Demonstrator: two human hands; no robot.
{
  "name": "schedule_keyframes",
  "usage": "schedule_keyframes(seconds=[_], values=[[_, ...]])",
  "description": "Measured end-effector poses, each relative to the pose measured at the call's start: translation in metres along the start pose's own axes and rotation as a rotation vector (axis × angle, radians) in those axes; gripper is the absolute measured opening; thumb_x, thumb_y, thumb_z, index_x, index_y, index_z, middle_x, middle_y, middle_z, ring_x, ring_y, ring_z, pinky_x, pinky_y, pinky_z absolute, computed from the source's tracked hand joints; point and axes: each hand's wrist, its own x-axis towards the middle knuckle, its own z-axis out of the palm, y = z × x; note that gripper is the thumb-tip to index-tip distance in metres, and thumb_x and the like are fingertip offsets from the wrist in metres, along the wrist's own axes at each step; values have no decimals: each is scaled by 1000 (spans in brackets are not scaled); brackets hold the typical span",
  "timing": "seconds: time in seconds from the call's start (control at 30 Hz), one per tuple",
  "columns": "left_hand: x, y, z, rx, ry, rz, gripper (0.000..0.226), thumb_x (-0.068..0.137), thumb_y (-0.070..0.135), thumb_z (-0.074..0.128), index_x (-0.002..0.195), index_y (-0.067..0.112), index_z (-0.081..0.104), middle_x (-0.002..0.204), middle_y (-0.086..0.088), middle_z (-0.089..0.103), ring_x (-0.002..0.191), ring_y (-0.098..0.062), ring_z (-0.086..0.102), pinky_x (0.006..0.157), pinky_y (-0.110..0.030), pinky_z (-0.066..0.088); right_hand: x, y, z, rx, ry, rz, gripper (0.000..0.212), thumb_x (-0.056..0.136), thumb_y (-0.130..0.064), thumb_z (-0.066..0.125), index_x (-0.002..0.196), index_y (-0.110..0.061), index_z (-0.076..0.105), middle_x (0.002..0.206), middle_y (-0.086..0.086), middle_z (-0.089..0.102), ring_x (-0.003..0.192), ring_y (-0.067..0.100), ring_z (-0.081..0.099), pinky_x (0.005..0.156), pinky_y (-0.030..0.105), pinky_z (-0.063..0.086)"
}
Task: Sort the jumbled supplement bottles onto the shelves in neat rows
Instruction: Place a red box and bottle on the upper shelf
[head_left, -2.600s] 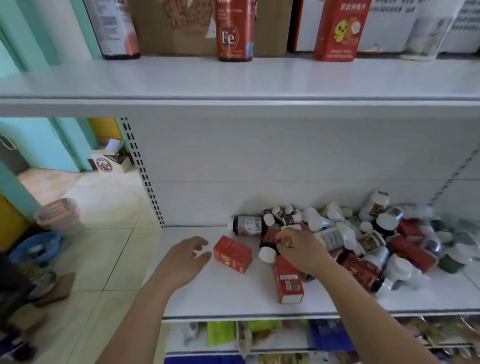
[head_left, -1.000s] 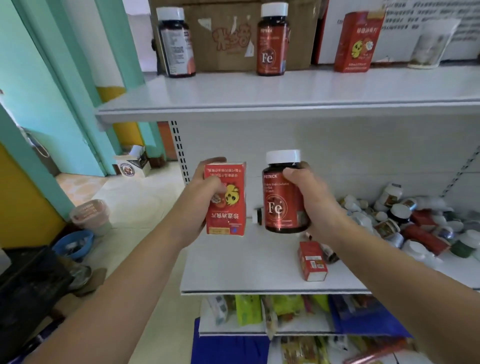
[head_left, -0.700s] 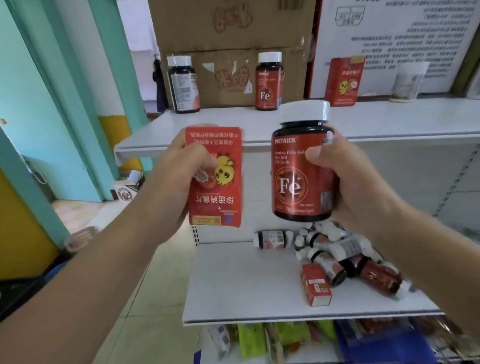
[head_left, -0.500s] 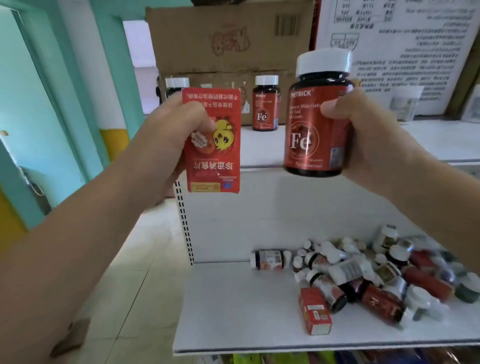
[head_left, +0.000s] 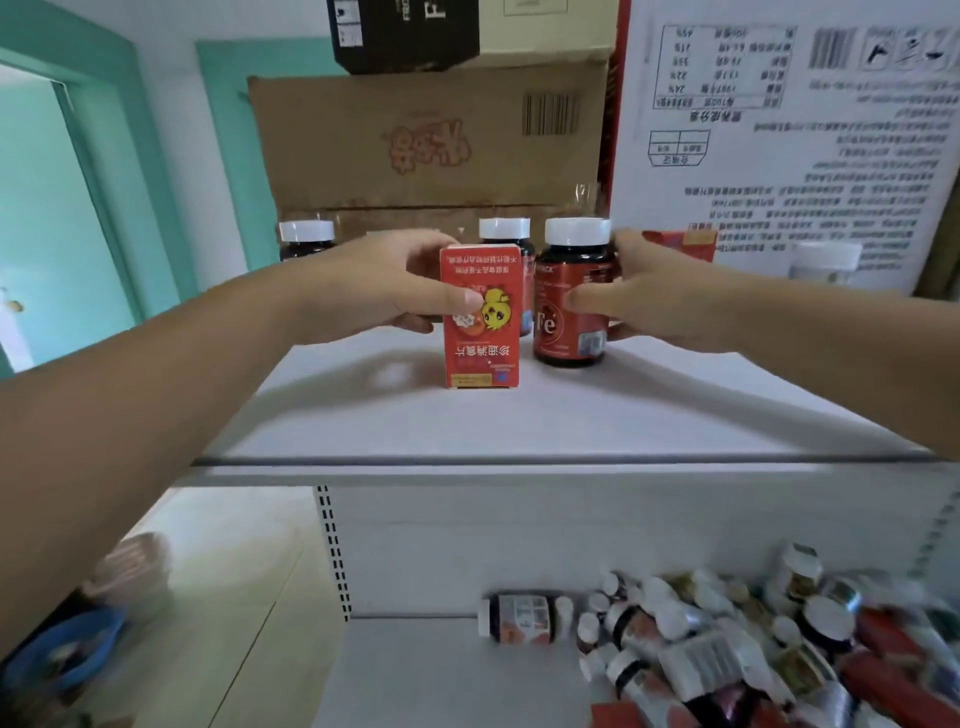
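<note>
Up top, I see a big cardboard box (head_left: 426, 140) at the back of the upper shelf (head_left: 519, 421), and beneath it the lower shelf (head_left: 441, 675) carrying a jumbled heap of bottles (head_left: 727, 649) on its right. My left grip (head_left: 384, 283) is clamped round a red carton (head_left: 480, 353), my right grip (head_left: 660, 296) round a dark Fe bottle (head_left: 566, 332). Both stand upright, just beside each other, on the upper shelf, with a white-capped bottle (head_left: 504, 231) behind them.
</note>
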Motion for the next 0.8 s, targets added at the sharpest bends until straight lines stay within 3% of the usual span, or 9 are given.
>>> schedule_keyframes(seconds=[0.1, 0.23, 0.43, 0.57, 0.63, 0.73, 0.8], values=[[12, -2, 1, -5, 34, -6, 54, 69, 34, 77, 119, 27, 57, 113, 2, 70, 109, -16, 66, 98, -42, 53, 24, 6, 0, -16, 32, 53, 58, 86, -16, 69, 133, -19, 36, 117, 3, 61, 106, 18, 62, 90, 39, 55], [21, -12, 2, -44, 77, -8, 49, 81, 19, 76, 124, 22, 53, 121, -7, 66, 114, -24, 63, 99, -52, 49, 47, 16, -1, 1, 68, 75, 62, 80, -17, 71, 132, -19, 36, 119, 6, 61, 106, 21, 63, 91, 43, 55], [22, -19, 4, -78, 112, 31, 61, 71, 27, 85, 123, 24, 55, 120, -8, 67, 111, -22, 66, 98, -52, 51, 62, 28, -3, 35, 42, 77, 73, 77, -21, 73, 138, -20, 34, 121, 4, 61, 109, 21, 62, 93, 42, 54], [22, -20, 4, -83, 114, 53, 61, 69, 32, 84, 122, 26, 56, 116, -4, 69, 109, -19, 66, 97, -49, 52, 64, 27, -2, -16, 33, 62, 98, 54, -36, 75, 141, -23, 32, 119, 1, 64, 108, 21, 63, 94, 43, 53], [21, -20, 4, -74, 116, 55, 61, 69, 32, 83, 124, 26, 56, 114, -2, 70, 108, -17, 67, 96, -47, 53, 63, 28, -2, -43, 27, 54, 98, 56, -36, 75, 142, -23, 31, 118, 2, 64, 109, 21, 63, 96, 43, 51], [19, -18, 6, -69, 128, 48, 64, 65, 32, 77, 125, 24, 55, 113, -1, 70, 106, -15, 68, 94, -41, 55, 57, 33, -2, -179, 21, 76, 97, 48, -52, 69, 136, -24, 41, 116, -2, 66, 108, 19, 62, 99, 41, 48], [17, -14, 7, -55, 129, 40, 64, 62, 32, 76, 123, 23, 56, 112, -2, 70, 104, -15, 69, 89, -37, 58, 44, 36, -3, -292, -25, 87, 83, 52, -55, 64, 127, -24, 51, 113, -3, 68, 106, 18, 63, 100, 40, 48]])
